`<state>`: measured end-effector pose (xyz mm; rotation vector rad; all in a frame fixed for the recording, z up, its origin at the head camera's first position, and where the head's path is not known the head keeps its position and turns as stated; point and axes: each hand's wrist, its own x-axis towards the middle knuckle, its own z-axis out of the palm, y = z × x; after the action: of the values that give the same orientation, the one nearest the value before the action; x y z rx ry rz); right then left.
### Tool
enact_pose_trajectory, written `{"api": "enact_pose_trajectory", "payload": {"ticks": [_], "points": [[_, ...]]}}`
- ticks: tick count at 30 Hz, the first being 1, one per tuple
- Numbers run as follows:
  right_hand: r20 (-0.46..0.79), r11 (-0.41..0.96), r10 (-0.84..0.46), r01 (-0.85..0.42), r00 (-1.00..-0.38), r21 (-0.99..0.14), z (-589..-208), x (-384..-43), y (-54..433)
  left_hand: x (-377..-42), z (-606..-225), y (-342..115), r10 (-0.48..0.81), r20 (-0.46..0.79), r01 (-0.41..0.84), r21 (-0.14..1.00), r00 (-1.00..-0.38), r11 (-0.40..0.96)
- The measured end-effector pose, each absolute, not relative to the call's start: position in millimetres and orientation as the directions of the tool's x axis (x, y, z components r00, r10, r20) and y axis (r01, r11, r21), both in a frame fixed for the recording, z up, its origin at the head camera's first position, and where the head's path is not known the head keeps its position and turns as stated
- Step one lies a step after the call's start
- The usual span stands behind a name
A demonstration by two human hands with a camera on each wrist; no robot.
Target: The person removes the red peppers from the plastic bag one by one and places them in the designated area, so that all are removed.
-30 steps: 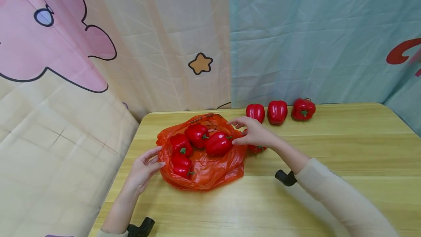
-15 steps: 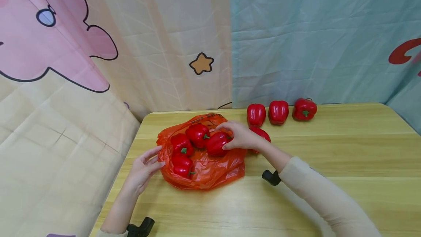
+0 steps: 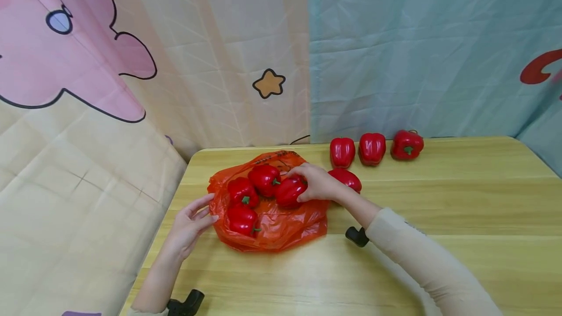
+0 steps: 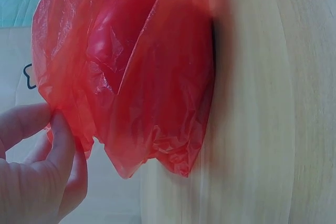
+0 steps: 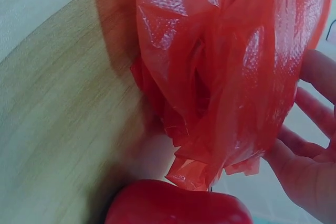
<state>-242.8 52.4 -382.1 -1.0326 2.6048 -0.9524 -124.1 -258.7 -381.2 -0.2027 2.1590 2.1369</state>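
Observation:
An orange-red plastic bag [image 3: 285, 235] lies with its mouth spread on the table. Several glossy red bell peppers [image 3: 243, 191] sit inside it, green stems showing. My left hand [image 3: 188, 228] pinches the bag's left rim between thumb and fingers, as the left wrist view shows close up. Over the bag's right side, my right hand [image 3: 318, 183] has its fingers and thumb around the rightmost bell pepper [image 3: 288, 192] in the bag. In the right wrist view the fingertips of the right hand [image 5: 310, 145] are hidden behind the plastic.
Another bell pepper [image 3: 347, 178] lies on the table just right of the bag, partly behind the right hand. Three more bell peppers [image 3: 372, 149] stand in a row along the back edge. Behind the wooden table [image 3: 461, 208] hangs a printed curtain [image 3: 395, 52].
My right hand has moved left from the bag's right rim onto the rightmost bell pepper inside. The left hand stays at the left rim, and the peppers lie nearly where they were.

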Motion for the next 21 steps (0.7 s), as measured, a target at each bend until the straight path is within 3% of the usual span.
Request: {"api": "enact_pose_trajectory", "payload": {"ticks": [10, 21], "points": [[0.057, 0.571, -0.678, -0.574, -0.733, -0.586, -381.8, -243.4, 50.5, -120.6, -379.5, -259.8, -0.031, -0.159, -0.159, 0.987, -0.987, 0.005], [0.051, 0.537, -0.702, -0.576, -0.71, -0.616, -380.5, -244.0, 50.0, -116.7, -379.8, -261.7, -0.041, -0.139, -0.14, 0.99, -0.989, 0.007]]}}
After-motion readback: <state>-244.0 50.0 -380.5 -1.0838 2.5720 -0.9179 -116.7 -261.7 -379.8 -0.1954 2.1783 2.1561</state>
